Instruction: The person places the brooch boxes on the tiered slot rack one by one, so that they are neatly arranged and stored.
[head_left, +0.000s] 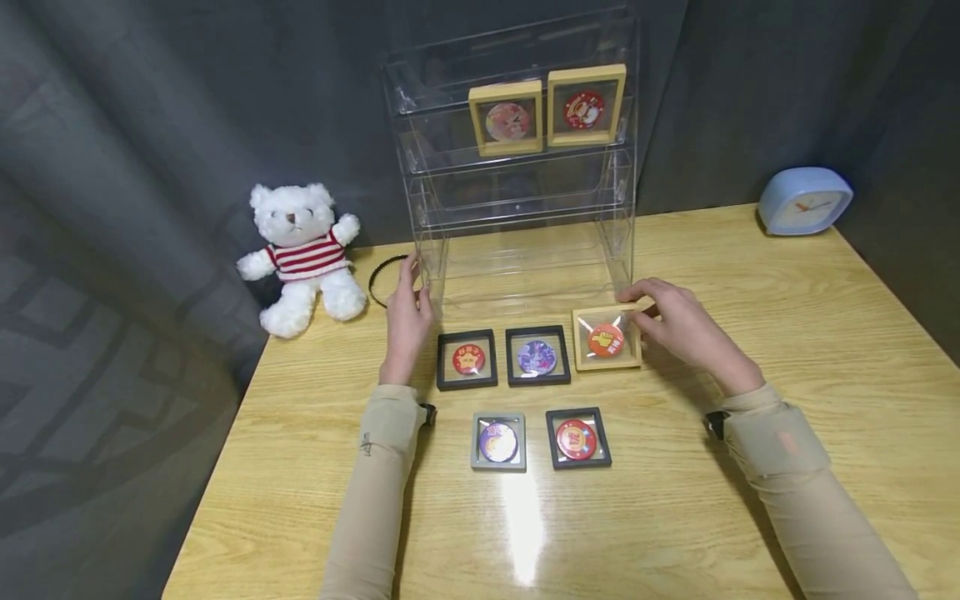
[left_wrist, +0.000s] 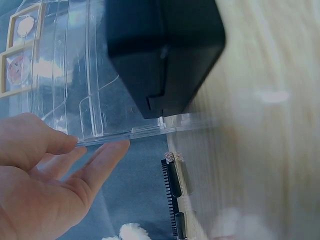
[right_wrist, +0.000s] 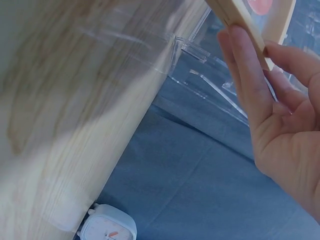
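My right hand [head_left: 678, 325] pinches the right edge of a light wooden display frame [head_left: 581, 354] with an orange-red thumbs-up badge inside. In the right wrist view, the thumb and fingers grip that frame [right_wrist: 242, 30] from both sides. My left hand [head_left: 408, 317] is at the left side of a clear acrylic shelf rack [head_left: 517, 208], thumb and fairly straight fingers touching its side edge [left_wrist: 145, 132]. Two light wooden frames, one with a pink badge [head_left: 508, 122] and one with a red badge [head_left: 584, 110], stand side by side on an upper tier.
On the table lie a black frame with a red star badge [head_left: 468, 359], a black frame with a purple badge [head_left: 537, 357], a grey frame [head_left: 498, 442] and another black frame [head_left: 577, 439]. A white teddy bear [head_left: 300, 258], a black toothed band [head_left: 377, 279] and a blue clock [head_left: 805, 202] stand around.
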